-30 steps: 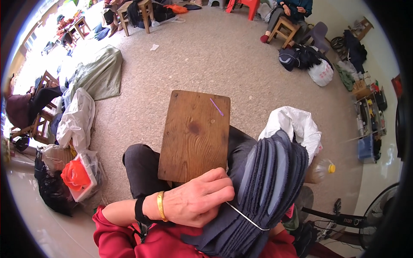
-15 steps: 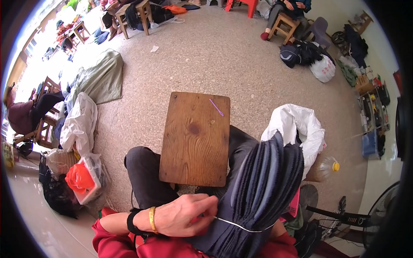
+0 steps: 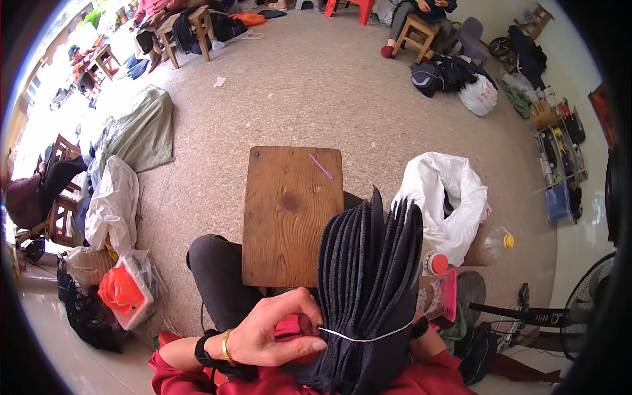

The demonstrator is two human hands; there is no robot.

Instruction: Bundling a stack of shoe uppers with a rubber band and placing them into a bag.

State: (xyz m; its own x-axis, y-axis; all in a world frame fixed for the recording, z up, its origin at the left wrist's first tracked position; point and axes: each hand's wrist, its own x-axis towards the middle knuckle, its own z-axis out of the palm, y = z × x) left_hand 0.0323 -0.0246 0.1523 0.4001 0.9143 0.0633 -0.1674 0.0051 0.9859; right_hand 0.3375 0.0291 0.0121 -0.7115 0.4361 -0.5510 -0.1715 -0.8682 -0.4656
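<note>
Bundle of dark fabric pieces (image 3: 368, 289) stands fanned on person's lap, at near edge of small wooden table (image 3: 286, 217). White band (image 3: 362, 337) circles its lower part; binding looks partly done, band not yet seated. Left hand (image 3: 273, 332) closed, pinching band end against bundle. Right hand hidden behind bundle: grip cannot be told. White plastic bag (image 3: 444, 197) beside, open, contents unclear

Right hand fully hidden behind fanned stack of dark navy fabric pieces (image 3: 368, 289); grip unreadable. Stack's lower end cut off by bottom edge. Left hand (image 3: 273, 336) fingertips partly buried against stack. Ends of thin white band (image 3: 365, 338) lost behind fabric. Small purple stick (image 3: 321, 166) on wooden board too small to identify.
</note>
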